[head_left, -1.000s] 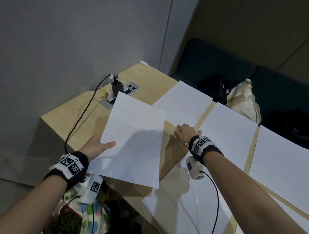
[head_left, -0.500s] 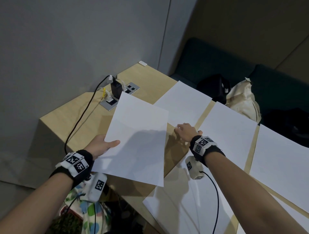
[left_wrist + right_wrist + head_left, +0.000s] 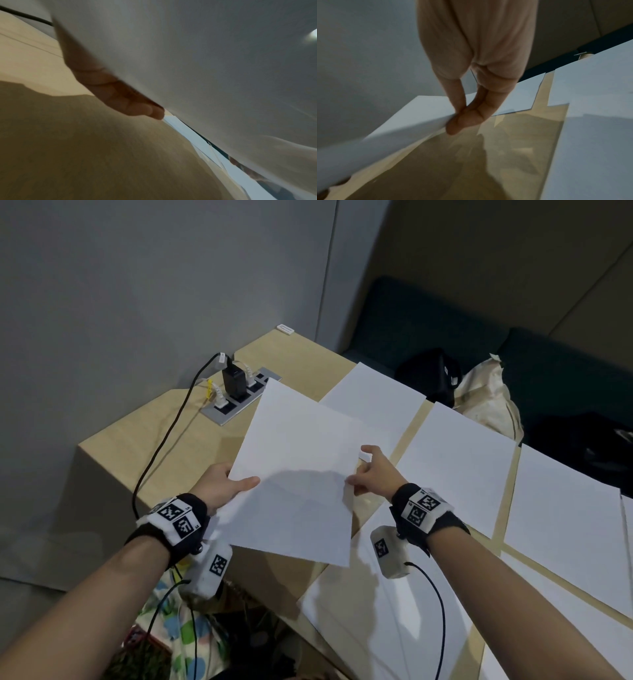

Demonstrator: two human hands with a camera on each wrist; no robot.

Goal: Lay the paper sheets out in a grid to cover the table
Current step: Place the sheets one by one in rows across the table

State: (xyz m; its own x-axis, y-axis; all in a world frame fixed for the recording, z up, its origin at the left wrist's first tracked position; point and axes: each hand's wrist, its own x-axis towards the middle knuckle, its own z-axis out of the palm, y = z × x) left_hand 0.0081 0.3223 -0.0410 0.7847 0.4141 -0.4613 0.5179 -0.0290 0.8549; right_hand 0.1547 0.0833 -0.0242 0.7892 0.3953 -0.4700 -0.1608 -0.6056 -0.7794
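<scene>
One paper sheet (image 3: 301,474) up over table (image 3: 144,446), pinched by L hand (image 3: 222,487) & R hand (image 3: 373,477). Five-ish sheets (image 3: 459,460) lie flat by it; some cut off.

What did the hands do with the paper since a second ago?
The right hand left the table and took hold of the held sheet, pinching its right edge with thumb and fingers. The sheet moved right, over the bare patch of wood. The left hand grips its left edge as before. The laid sheets did not move.
</scene>
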